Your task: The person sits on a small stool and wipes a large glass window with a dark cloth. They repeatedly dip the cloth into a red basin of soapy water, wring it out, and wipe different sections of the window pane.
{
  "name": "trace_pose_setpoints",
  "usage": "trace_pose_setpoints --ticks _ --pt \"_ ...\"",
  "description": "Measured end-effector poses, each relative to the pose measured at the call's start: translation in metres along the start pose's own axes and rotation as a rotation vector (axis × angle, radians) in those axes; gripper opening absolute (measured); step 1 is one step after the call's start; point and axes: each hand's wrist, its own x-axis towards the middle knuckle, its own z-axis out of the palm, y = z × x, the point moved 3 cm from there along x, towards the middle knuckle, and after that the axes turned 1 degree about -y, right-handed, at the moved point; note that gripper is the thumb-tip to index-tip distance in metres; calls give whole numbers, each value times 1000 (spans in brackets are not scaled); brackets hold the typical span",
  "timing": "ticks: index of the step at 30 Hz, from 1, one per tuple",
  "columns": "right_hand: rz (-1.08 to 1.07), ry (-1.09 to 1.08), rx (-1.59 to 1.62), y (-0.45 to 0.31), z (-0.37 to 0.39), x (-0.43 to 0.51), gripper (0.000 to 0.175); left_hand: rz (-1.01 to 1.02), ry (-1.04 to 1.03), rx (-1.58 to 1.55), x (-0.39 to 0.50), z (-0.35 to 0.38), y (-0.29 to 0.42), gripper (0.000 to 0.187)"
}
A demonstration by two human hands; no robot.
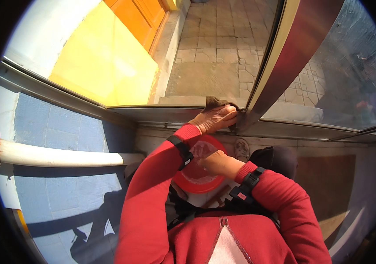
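Observation:
A brown cloth [215, 101] is pressed under my left hand [217, 118] at the lower corner of a metal-framed glass pane [207, 79], where the bottom rail [161, 115] meets the upright post [275, 62]. The cloth's edge sticks up past my fingers. Lower down, my right hand [219, 162] hovers over a red plastic basin [204, 188] between my legs. Its fingers curl inward and face away, so I cannot tell whether they hold anything. Inside the basin there appears to be water [204, 148], partly covered by my arms and hand.
At left a white pipe [62, 155] runs along a blue tiled wall [62, 122]. A second, smeared glass pane [349, 76] stands right of the post. Beyond the glass are paving [207, 76] and an orange door [145, 19]. A brown mat [326, 181] lies at right.

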Motion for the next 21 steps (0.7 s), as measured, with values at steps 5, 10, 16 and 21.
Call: trace_pose_setpoints --ticks 5,10,16,21 --pt "7 53 -38 11 -12 -14 20 -466 387 -710 -37 -95 9 32" --pt "8 366 666 7 -46 -23 30 -885 924 -1999 -85 -163 28 41" --pt "-282 560 1991 -38 -75 -41 48 -636 995 -2606 -91 -157 66 70" --pt "-41 575 1703 -59 -67 -67 55 -806 1154 -2405 -104 -150 88 61"
